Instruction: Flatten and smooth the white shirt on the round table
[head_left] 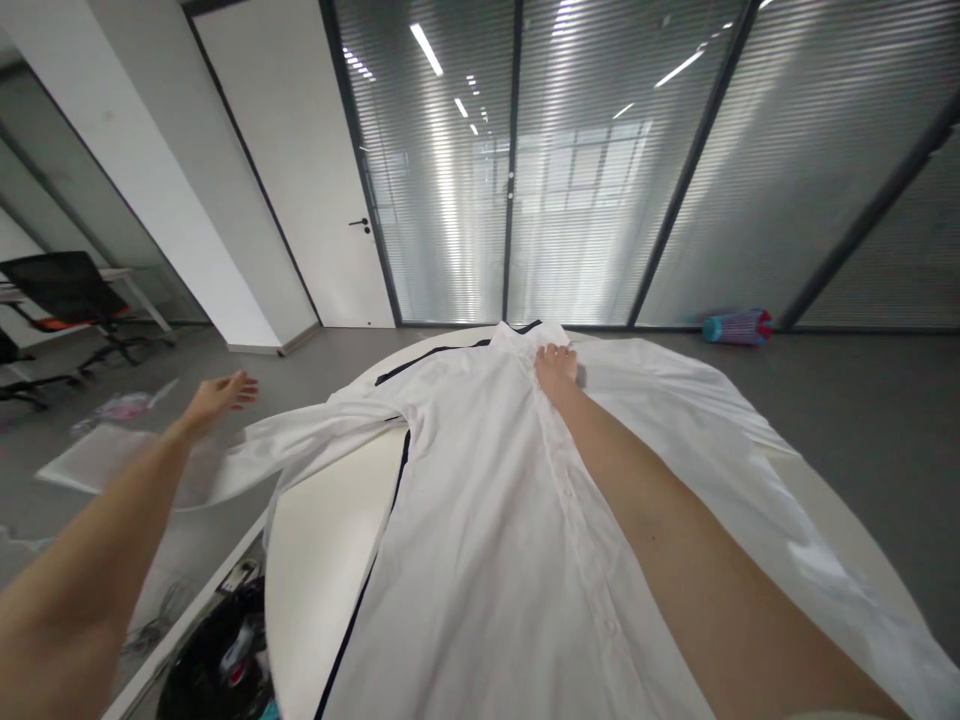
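Note:
A white button-up shirt [480,520] with thin black trim lies spread front-up on a white round table [322,540], collar at the far end. My right hand [556,366] rests flat on the shirt near the collar, at the button placket, holding nothing. Out to the left, my left hand [219,394] hovers in the air with its fingers apart, past the end of the shirt's left sleeve [300,445], which hangs over the table edge. I cannot tell whether that hand touches the sleeve.
A black bag or helmet-like object [217,660] sits on the floor by the table's left side. Clear plastic packaging [97,450] lies on the grey floor. Black office chairs [71,300] stand far left. A blue-red object [736,326] lies by the glass wall.

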